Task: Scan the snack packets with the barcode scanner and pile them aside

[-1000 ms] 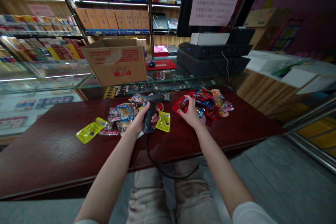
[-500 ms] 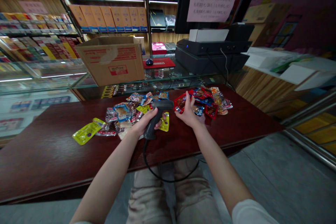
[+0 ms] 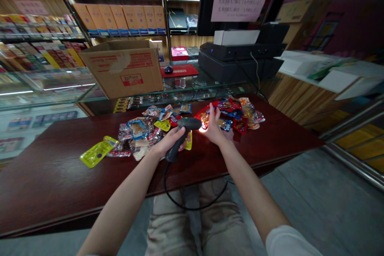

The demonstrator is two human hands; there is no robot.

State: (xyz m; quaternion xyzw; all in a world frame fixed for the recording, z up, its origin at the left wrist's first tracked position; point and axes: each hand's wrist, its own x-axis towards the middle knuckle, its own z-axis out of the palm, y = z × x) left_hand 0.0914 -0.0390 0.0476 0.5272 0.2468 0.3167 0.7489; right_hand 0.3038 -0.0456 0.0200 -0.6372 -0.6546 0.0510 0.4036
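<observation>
My left hand [image 3: 171, 141] is wrapped round the handle of a black barcode scanner [image 3: 189, 123]. The scanner's head points right, its green light is on, and a bright glow falls by my right hand [image 3: 215, 130]. That hand grips a red snack packet [image 3: 204, 117] at its near edge, the fingers partly hidden behind it. Just beyond lies a small heap of red and blue snack packets [image 3: 230, 109]. Left of the scanner spreads a larger pile of snack packets [image 3: 139, 128], with a yellow-green packet [image 3: 96, 154] at its outer end.
Everything lies on a dark red wooden tabletop [image 3: 57, 168]. An open cardboard box [image 3: 123, 72] stands on the glass counter behind, with a mouse [image 3: 168, 69] on a red pad and a black cash register [image 3: 237, 64]. The scanner's cable [image 3: 180, 204] loops over the table's front edge.
The scanner's head has swung slightly right, towards the red packet, and its light has come on. My right hand stays at the red packet. The whole view has shifted slightly.
</observation>
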